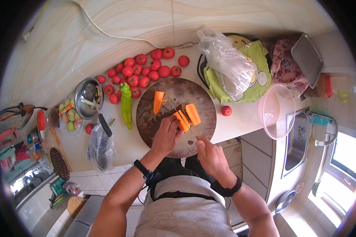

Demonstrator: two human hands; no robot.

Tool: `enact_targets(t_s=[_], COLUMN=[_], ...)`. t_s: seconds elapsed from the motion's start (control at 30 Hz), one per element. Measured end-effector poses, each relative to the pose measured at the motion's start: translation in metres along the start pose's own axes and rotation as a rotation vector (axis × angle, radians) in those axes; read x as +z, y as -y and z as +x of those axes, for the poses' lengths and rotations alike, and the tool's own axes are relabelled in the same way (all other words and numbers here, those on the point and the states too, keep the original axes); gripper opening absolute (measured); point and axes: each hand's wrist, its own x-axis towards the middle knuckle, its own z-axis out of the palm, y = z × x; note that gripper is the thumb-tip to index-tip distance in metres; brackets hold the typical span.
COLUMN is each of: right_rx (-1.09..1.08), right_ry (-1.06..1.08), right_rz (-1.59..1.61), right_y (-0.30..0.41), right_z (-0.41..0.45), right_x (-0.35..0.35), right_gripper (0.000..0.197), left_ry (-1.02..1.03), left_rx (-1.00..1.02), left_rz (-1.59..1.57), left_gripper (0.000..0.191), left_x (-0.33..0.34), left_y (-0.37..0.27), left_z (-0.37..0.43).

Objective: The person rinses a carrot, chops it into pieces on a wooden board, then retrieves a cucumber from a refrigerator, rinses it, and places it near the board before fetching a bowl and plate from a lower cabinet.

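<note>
A round wooden cutting board (148, 130) lies on the counter before me. My left hand (167, 131) presses its fingertips on a piece of carrot (181, 121) near the board's middle. My right hand (210, 154) grips the handle of a kitchen knife (192, 132), whose thin blade, seen edge-on, runs up and left along the carrot. To the right of the blade rests a thick cut carrot piece (193, 114). A longer tapered carrot piece (158, 102) lies at the board's upper left, with a small orange bit beside it.
Many tomatoes (133, 80) and a long green pepper (126, 108) lie left and behind the board. A metal bowl (78, 102) stands further left. One tomato (226, 110), a plastic bag (225, 63) and a clear pink basin (264, 118) are at the right, by the sink (295, 148).
</note>
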Motion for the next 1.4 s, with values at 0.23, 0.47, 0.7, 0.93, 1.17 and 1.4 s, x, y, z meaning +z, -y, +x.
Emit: enact_targets(t_s=[0.23, 0.47, 0.7, 0.93, 1.17, 1.4], right_rx=[0.011, -0.003, -0.024, -0.015, 0.040, 0.129], right_ry=[-0.037, -0.025, 0.005, -0.127, -0.094, 0.015], right_rz=[-0.076, -0.125, -0.110, -0.028, 0.053, 0.032], right_y=[-0.005, 0.002, -0.008, -0.034, -0.031, 0.000], right_z=[-0.015, -0.012, 0.014, 0.032, 0.020, -0.010], right_x=[0.006, 0.008, 0.031, 0.065, 0.053, 0.026], right_gripper=[0.035, 0.034, 0.037, 0.043, 0.047, 0.043], left_ry=[-0.031, -0.012, -0.029, -0.046, -0.027, -0.064], left_rx=[0.007, -0.004, -0.030, -0.025, -0.035, 0.001], left_rz=[-0.030, -0.011, -0.033, -0.030, -0.077, -0.076], left_gripper=[0.047, 0.046, 0.042, 0.043, 0.048, 0.049], left_x=[-0.002, -0.004, 0.003, 0.003, -0.002, -0.007], left_y=[-0.001, -0.001, 0.000, 0.003, 0.007, 0.010], left_z=[0.004, 0.008, 0.001, 0.004, -0.002, -0.002])
